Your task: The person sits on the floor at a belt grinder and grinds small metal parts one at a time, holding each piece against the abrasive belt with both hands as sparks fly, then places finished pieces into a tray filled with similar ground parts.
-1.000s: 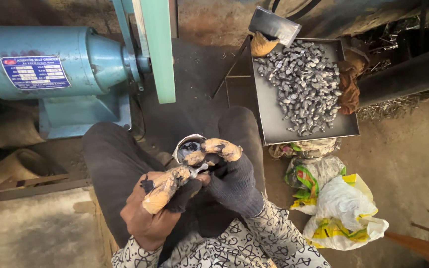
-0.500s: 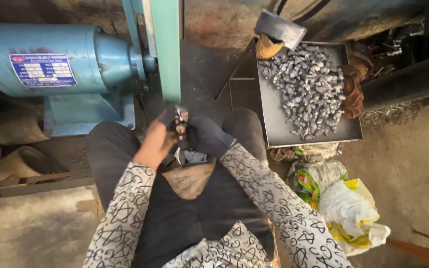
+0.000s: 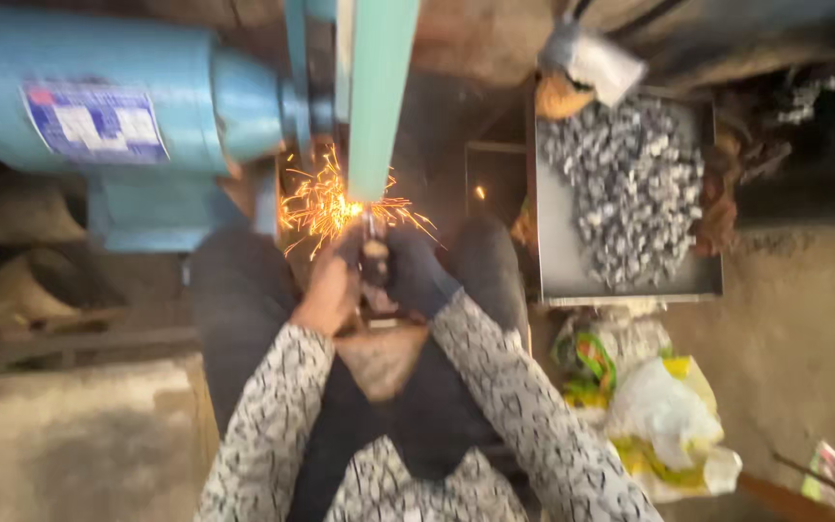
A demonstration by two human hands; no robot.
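Right, here is what I read off the head view, sides being the person's own.

Left hand: the left hand (image 3: 329, 290), bare apart from grime, is curled tight around a small metal piece (image 3: 372, 259), sitting just at 9 o'clock of it.

Right hand: the right hand (image 3: 416, 273), in a dark glove, is clamped on the same piece from 3 o'clock. Both grips look fully closed; I see no gap between fingers and work, though blur hides the fingertips.

Piece: it sits between the two hands, its far end pressed up at 12 o'clock against the green-guarded wheel (image 3: 379, 97).

Sparks: an orange spray (image 3: 331, 205) fans out toward 10 o'clock from the contact point, so I judge the grinding to be under way on this piece.

Motor: the blue motor housing (image 3: 99, 106) lies at 9 o'clock of the wheel.

Tray: a metal tray (image 3: 558, 271) at 2 o'clock of the hands holds a heap of small grey pieces (image 3: 625, 188), well apart from the hands.

Progress: I judge one piece to be in mid-grind, with the heap in the tray possibly left to do; I cannot tell whether those are finished or waiting.

Floor: crumpled plastic bags (image 3: 659, 416) lie at 4 o'clock.
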